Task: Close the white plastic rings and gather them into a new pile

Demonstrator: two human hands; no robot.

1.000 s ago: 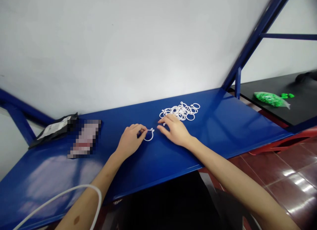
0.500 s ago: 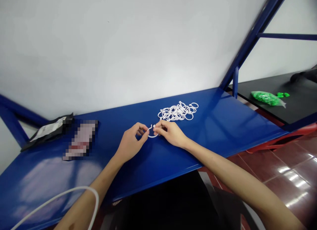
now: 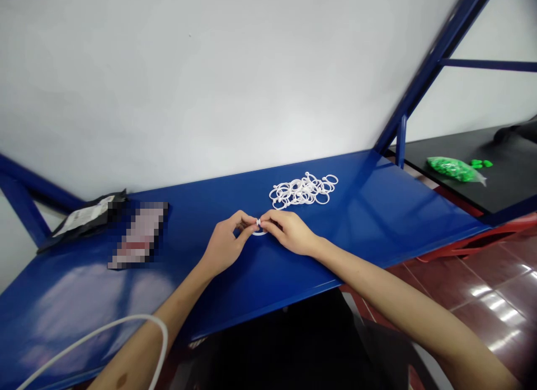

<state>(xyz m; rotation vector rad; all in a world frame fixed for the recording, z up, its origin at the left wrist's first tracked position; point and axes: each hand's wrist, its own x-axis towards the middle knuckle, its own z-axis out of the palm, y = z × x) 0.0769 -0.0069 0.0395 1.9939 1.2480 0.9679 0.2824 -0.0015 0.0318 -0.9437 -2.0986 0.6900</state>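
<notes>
A single white plastic ring is pinched between both hands just above the blue table. My left hand grips its left end with thumb and forefinger. My right hand pinches the right end, and the two ends meet between my fingertips. Just beyond my hands, a pile of several white rings lies on the table.
A black packet with a white label and a blurred card lie at the left. A white cord loops over my left forearm. On the black bench at right sits a bag of green pieces. Blue frame struts rise behind.
My right hand left the pile and came to the ring held by my left hand. Both hands now press the ring's open ends together.
</notes>
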